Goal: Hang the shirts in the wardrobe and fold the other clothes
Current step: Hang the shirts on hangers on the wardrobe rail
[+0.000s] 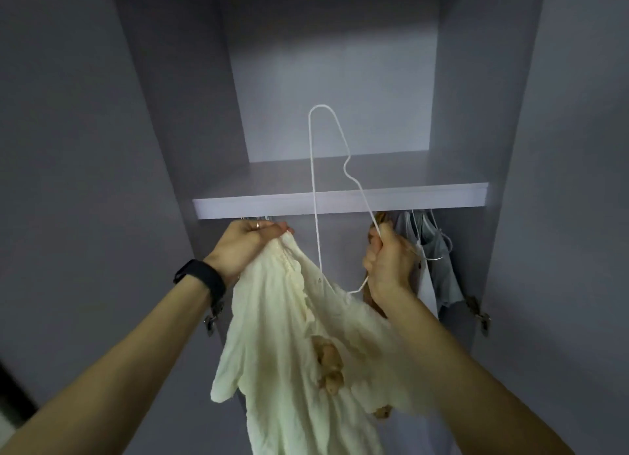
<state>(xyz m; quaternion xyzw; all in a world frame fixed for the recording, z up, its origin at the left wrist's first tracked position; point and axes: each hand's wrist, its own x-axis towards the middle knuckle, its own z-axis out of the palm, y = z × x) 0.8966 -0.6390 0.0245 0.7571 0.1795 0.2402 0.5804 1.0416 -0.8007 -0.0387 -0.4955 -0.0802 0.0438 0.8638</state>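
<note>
Cream shirt is gripped high, prob. at the neck, by the left hand so the wire hanger clenched in the right hand can be fed in.

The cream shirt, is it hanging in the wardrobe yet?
No, the left hand holds the cream shirt; the right hand grips the white hanger.

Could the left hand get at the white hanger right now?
Probably yes: the left hand is beside the hanger with open air between, but it grips the cream shirt, so it would bring that along.
</note>
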